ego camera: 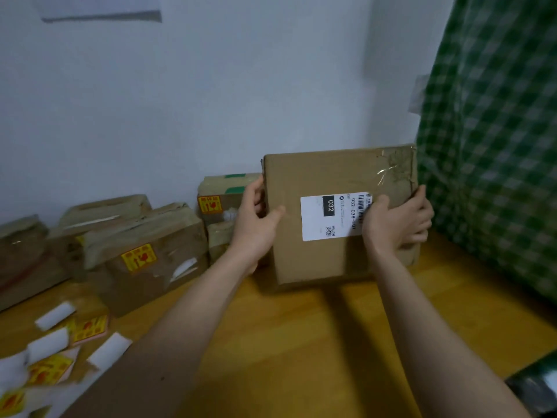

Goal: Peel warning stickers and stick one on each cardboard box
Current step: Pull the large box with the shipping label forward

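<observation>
Two hands are clamped on one flat cardboard box (304, 260), which is held upright on its lower edge at the back right of the wooden desk (301, 342), just beside a green checked curtain (494, 146). Its broad brown face is turned toward the camera. A white shipping label (316, 220) with a black patch reading 032, a barcode and a small QR code is stuck on that face, turned sideways. Clear tape (391, 170) is seen glinting over the crumpled upper right corner. No yellow sticker is seen on this face.

The left hand (256, 218) is closed on the box's left edge, thumb pressed on the front, fingers curled behind. The right hand (398, 221) is closed on the right edge, thumb over the label's end, fingers wrapped round the side. Both forearms are stretched forward, bare.

Several other boxes are ranged along the white wall to the left, brown, taped and somewhat dented. A yellow sticker with red print (138, 257) is borne by the nearest box (144, 260), and another (210, 204) by a box (223, 200) just behind the left hand. Loose yellow stickers (90, 328) and white backing strips (55, 315) are scattered on the desk at the lower left, blurred.
</observation>
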